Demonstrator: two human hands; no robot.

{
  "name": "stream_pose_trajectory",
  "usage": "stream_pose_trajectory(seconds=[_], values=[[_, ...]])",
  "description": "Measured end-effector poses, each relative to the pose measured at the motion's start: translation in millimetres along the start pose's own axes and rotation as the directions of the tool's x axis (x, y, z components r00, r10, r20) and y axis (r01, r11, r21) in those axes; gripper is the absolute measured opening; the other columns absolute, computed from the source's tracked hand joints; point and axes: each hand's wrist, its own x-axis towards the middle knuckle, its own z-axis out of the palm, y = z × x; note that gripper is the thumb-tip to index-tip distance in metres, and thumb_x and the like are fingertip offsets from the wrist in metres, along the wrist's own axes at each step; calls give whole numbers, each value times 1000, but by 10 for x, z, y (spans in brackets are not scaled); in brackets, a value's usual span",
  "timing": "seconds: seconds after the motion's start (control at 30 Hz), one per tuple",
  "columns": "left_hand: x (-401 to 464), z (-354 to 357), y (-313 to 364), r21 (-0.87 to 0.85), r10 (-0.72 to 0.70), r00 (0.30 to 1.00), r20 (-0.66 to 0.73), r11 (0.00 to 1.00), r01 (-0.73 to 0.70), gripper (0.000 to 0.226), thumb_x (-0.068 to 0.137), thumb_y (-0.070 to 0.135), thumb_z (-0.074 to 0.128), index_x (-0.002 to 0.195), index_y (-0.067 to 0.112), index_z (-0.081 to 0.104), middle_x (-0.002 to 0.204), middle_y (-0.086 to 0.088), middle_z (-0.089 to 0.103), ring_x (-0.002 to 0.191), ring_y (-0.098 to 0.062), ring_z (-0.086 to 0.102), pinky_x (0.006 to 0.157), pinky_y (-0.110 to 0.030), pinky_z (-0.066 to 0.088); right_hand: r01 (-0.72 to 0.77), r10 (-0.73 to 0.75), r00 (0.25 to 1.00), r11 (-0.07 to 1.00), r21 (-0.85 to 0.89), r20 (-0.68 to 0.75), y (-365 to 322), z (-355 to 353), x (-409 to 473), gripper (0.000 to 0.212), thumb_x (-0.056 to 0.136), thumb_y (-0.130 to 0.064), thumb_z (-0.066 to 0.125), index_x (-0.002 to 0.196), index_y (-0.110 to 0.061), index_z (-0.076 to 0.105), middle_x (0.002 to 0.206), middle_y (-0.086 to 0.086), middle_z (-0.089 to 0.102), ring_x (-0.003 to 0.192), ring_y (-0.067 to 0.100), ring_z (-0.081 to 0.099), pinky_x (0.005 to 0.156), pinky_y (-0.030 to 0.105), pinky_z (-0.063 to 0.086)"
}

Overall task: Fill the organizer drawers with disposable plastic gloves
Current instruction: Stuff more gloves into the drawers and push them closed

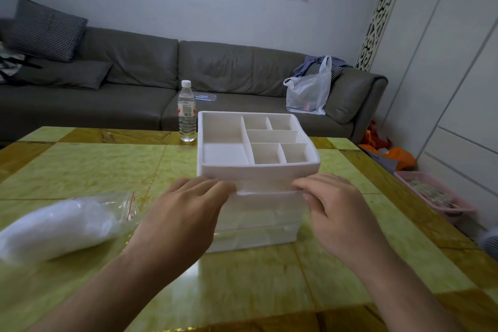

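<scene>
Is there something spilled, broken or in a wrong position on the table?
Nothing stands out. The white organizer sits square on the table, its top compartments empty. The bag of gloves lies closed on its side; the water bottle stands upright. Both hands, left and right, touch the drawer front.

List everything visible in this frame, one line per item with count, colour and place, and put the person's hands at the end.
organizer: 1, white, table centre, top tray with empty compartments, drawers below
bag of gloves: 1, clear zip bag with whitish contents, on the table at left
water bottle: 1, clear with white cap, upright behind the organizer's left corner
table: 1, glossy yellow-green tiles with brown border
sofa: 1, grey, along the far wall
cushion: 1, dark striped, sofa's left end
plastic bag: 1, white, on sofa's right end
basket: 1, pink, floor right of table
left hand: 1, fingers at the organizer's front left
right hand: 1, fingers at the organizer's front right
</scene>
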Motion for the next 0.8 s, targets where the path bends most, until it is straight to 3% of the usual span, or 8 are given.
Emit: stream_pose_trajectory(seconds=[0.17, 0.3, 0.4, 0.5, 0.6, 0.67, 0.73, 0.8], values=[[-94, -18, -134, -12, 28, 986, -167, 999, -30, 17, 99, 21, 64, 108, 12, 75, 101, 2, 72, 97, -24, 65, 83, -40, 54, -29, 33, 994, 999, 34, -108, 32, -31, -5, 18, 89, -7, 78, 94, -23, 72, 96, -17, 63, 100, 10, 60, 86, 21, 47], [-74, -26, -156, 87, 36, 997, -69, 996, -30, 16, 95, 10, 70, 109, 16, 73, 97, 4, 75, 96, -27, 62, 81, -43, 52, -46, 46, 998, 999, 1, -36, 58, 5, -5, 15, 99, -14, 67, 93, -27, 72, 92, -24, 59, 101, 8, 52, 85, 23, 43], [-40, -47, -122, 110, -13, 999, 37, 994, 9, 47, 74, -5, 84, 112, 20, 71, 100, 7, 76, 100, -28, 61, 85, -44, 52, -67, 67, 996, 998, -4, 51, 33, 43, 0, 23, 104, -14, 56, 92, -30, 67, 89, -22, 60, 100, 7, 48, 84, 34, 48], [-19, -74, -104, 106, -15, 997, 77, 994, 7, 48, 74, -2, 83, 111, 25, 69, 99, 11, 74, 97, -25, 61, 87, -42, 49, -104, 102, 990, 994, 12, 101, 28, 53, 1, 28, 107, -16, 49, 87, -33, 58, 84, -19, 59, 97, 4, 48, 80, 39, 50], [3, -95, -76, 91, -2, 994, 111, 996, -9, 26, 91, 11, 70, 107, 30, 62, 96, 14, 70, 88, -21, 56, 83, -37, 46, -108, 107, 985, 994, -1, 136, -2, 34, 8, 26, 107, -23, 49, 84, -33, 53, 83, -16, 57, 92, 4, 51, 79, 39, 50], [5, -110, -56, 73, -14, 991, 132, 997, 5, 10, 106, 27, 46, 103, 34, 53, 96, 15, 65, 83, -18, 53, 81, -35, 45, -100, 101, 984, 995, -13, 145, -32, 14, 16, 26, 107, -29, 49, 82, -32, 53, 81, -15, 57, 87, 5, 53, 77, 38, 49], [-4, -131, -18, 57, -58, 987, 149, 997, 50, 24, 108, 40, 24, 101, 35, 46, 95, 15, 61, 81, -16, 53, 80, -34, 46, -98, 103, 984, 995, -36, 148, -83, -13, 18, 26, 106, -35, 47, 82, -33, 53, 79, -15, 58, 84, 5, 54, 75, 36, 46], [-7, -146, 18, 68, -81, 986, 148, 995, 71, 28, 107, 43, 22, 105, 35, 48, 96, 15, 62, 82, -17, 57, 78, -36, 48, -86, 98, 990, 989, -119, 105, -137, -46, 11, 23, 103, -42, 45, 86, -35, 59, 83, -18, 62, 86, 10, 56, 76, 36, 44]])
